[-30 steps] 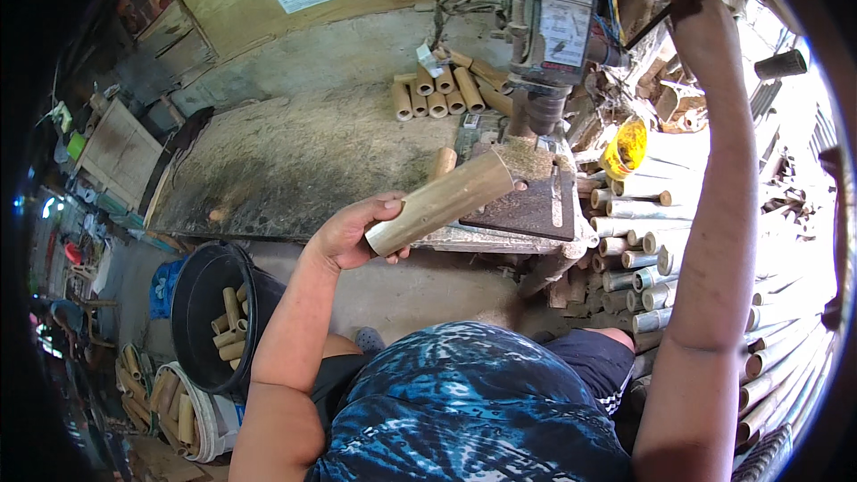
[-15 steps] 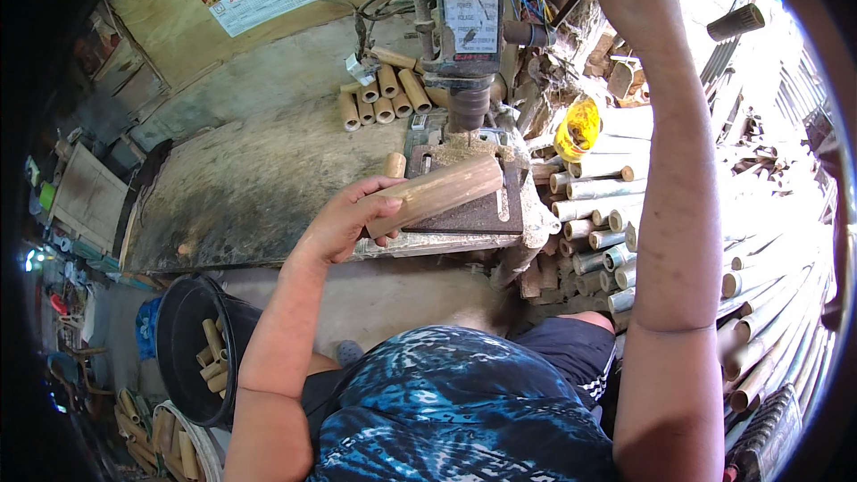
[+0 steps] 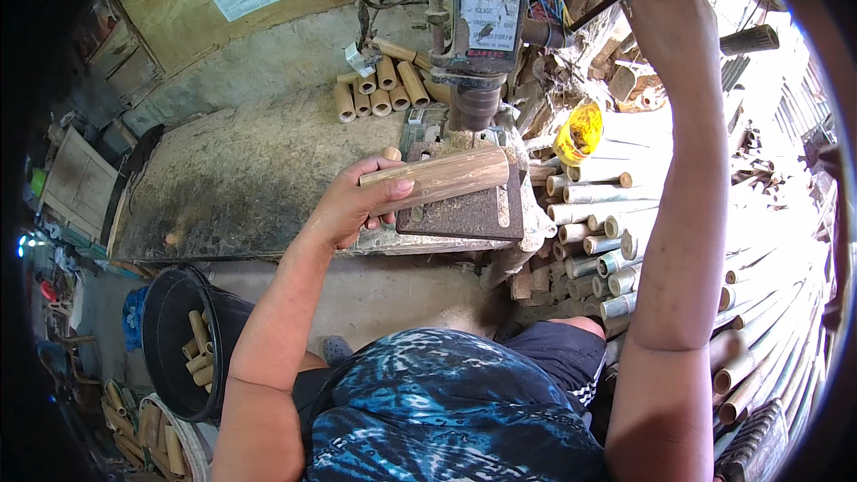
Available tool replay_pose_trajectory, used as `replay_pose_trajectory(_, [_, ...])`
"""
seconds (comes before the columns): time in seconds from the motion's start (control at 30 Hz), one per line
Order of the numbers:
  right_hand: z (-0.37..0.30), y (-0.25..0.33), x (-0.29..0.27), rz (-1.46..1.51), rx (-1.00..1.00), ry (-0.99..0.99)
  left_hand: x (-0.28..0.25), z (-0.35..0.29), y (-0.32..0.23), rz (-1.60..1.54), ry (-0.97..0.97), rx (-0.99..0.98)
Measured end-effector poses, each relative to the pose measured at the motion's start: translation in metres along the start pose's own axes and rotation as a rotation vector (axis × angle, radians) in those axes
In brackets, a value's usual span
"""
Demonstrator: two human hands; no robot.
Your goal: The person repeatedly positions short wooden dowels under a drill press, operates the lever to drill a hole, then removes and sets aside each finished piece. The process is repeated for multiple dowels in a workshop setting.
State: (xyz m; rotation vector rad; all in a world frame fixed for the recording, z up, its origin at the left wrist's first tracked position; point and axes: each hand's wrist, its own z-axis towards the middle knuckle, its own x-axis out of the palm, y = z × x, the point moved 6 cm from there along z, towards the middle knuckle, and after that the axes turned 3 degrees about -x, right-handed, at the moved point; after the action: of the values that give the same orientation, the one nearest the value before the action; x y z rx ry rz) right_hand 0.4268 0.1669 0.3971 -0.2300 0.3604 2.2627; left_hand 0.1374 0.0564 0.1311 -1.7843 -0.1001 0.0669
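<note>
My left hand (image 3: 350, 203) is closed round the near-left end of a cut bamboo tube (image 3: 451, 174), its thumb along the side. The tube lies tilted across the dark slotted table (image 3: 460, 221) of a drill press (image 3: 489, 13), its right end close to the drill bit (image 3: 475, 137). Whether the bit touches the bamboo I cannot tell. At the upper right my right hand (image 3: 676, 13) grips a feed lever (image 3: 603, 9) of the press; its fingertips are partly hidden. Another short bamboo end (image 3: 391, 153) shows behind the held tube.
Cut bamboo tubes (image 3: 381, 100) are stacked on the wooden workbench (image 3: 241, 187), left of the press. Below the bench's left side stands a black bucket (image 3: 170, 366) with several pieces inside. Bamboo poles (image 3: 616, 254) and a yellow container (image 3: 580, 132) are at the right.
The bamboo tube has been drawn back slightly and turned more level beneath the drill bit. My right hand stays on the lever, which has swung a little. The whole view has shifted slightly.
</note>
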Motion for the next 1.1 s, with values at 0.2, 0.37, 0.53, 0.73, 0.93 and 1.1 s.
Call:
replay_pose_trajectory(0.2, [-0.030, -0.006, -0.016, -0.019, 0.103, 0.155, -0.001, 0.003, -0.001, -0.031, 0.008, -0.011])
replay_pose_trajectory(0.37, [-0.078, 0.014, -0.034, 0.047, 0.110, 0.128, -0.001, 0.004, 0.000, -0.015, -0.012, -0.009])
replay_pose_trajectory(0.53, [-0.115, 0.022, -0.039, 0.066, 0.073, 0.129, -0.002, 0.005, 0.000, 0.006, -0.025, -0.011])
replay_pose_trajectory(0.73, [-0.136, 0.016, -0.032, 0.081, 0.121, 0.203, -0.002, 0.003, -0.002, 0.027, -0.028, -0.022])
replay_pose_trajectory(0.93, [-0.162, 0.002, -0.015, 0.098, 0.185, 0.328, -0.002, 0.004, -0.001, 0.024, -0.023, -0.031])
replay_pose_trajectory(1.1, [-0.180, -0.034, 0.060, -0.010, 0.251, 0.597, -0.002, 0.004, -0.001, 0.021, -0.006, -0.010])
